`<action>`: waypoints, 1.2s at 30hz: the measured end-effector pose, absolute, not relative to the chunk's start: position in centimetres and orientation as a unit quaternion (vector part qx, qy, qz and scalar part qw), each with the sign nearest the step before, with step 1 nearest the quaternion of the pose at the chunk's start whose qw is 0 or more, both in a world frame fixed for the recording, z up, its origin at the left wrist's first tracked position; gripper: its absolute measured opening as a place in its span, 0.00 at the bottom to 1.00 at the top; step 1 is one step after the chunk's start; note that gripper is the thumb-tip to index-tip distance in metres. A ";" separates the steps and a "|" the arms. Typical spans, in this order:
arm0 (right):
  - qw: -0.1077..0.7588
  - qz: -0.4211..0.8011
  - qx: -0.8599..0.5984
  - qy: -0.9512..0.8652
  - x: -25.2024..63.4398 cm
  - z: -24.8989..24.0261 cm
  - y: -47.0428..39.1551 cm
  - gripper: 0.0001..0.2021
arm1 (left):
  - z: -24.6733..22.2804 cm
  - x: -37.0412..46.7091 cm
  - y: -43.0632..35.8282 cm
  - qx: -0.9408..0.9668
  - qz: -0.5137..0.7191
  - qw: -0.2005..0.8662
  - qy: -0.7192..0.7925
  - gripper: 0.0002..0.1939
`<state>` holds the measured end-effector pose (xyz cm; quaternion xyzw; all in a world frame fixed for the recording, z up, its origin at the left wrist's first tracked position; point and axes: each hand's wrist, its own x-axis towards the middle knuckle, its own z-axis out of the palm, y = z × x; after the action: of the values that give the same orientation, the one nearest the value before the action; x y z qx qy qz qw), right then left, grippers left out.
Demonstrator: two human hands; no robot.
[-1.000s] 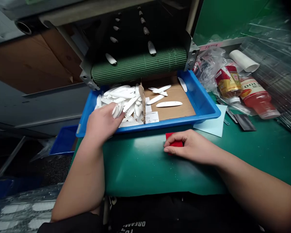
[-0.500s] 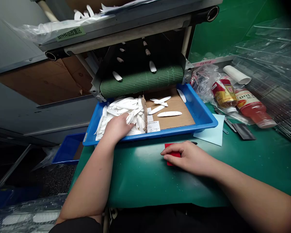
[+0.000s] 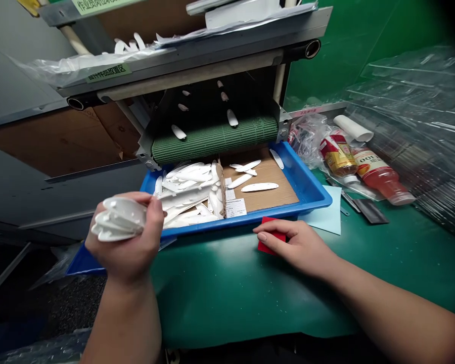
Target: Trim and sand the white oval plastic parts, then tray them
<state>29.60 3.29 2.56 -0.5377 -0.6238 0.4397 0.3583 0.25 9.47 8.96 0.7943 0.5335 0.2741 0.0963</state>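
Observation:
My left hand (image 3: 127, 237) is raised left of the blue tray, closed round a bundle of white plastic strips (image 3: 119, 218), their rounded ends pointing toward me. Another long white strip reaches from beside its fingertips over the heap of white plastic strips (image 3: 191, 174) in the tray's left part; whether the hand grips that one is unclear. On the green table, my right hand (image 3: 293, 240) lies with thumb and forefinger curled about a small flat red piece (image 3: 266, 247), partly hidden under the fingers. The blue tray (image 3: 311, 202) stands between and beyond both hands.
Several strips lie on cardboard (image 3: 284, 194) in the tray's right part, beside a paper label (image 3: 235, 207). A green conveyor belt (image 3: 212, 141) carrying white pieces ends above the tray. To the right are bottles (image 3: 382, 177), light blue paper (image 3: 329, 215) and stacked clear plastic trays (image 3: 420, 126).
My left hand has lifted out of the heap and moved left and nearer, now full of white strips. My right hand stays at the red piece. The view has tilted slightly.

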 end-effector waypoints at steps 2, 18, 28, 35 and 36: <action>0.381 0.417 -0.546 -0.618 29.7 2.7 3.2 0.19 | 9.0 1.3 9.0 0.805 0.296 0.107 0.502 0.14; 0.301 0.439 -0.439 -0.724 27.1 1.6 1.7 0.20 | 3.9 8.1 5.5 0.636 0.400 0.443 0.489 0.25; 0.256 0.449 -0.434 -0.738 28.4 2.2 2.5 0.23 | 3.7 7.8 5.8 0.709 0.319 0.401 0.485 0.13; 0.501 0.585 -0.417 -0.482 32.1 4.1 3.9 0.19 | 3.7 7.3 6.4 0.720 0.300 0.407 0.475 0.11; 0.505 0.599 -0.410 -0.467 32.0 4.1 3.9 0.19 | 3.6 7.3 6.4 0.710 0.302 0.413 0.484 0.12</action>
<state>32.04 3.95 4.07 -0.4104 -0.4672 0.5989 0.5046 7.33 6.41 3.59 0.7099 0.4840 0.3019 0.4131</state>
